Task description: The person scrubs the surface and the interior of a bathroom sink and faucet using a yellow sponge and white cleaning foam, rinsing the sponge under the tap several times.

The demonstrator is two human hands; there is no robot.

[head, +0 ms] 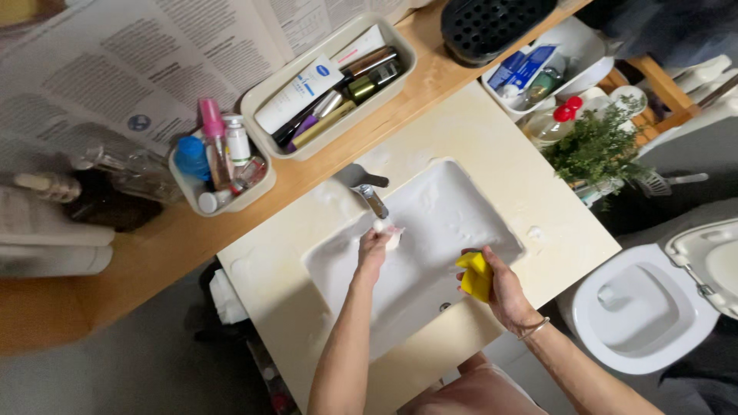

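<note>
A white rectangular sink covered in soapy foam is set in a cream counter. My left hand reaches under the chrome tap and is closed around a foamy white lump; I cannot tell what it is. At the sink's right inner wall, my right hand grips a yellow sponge. A bracelet sits on my right wrist.
A wooden shelf behind the sink carries two white trays: one long tray with tubes and cosmetics, one small tray with bottles. A potted green plant stands right of the counter. A white toilet with raised lid is at lower right.
</note>
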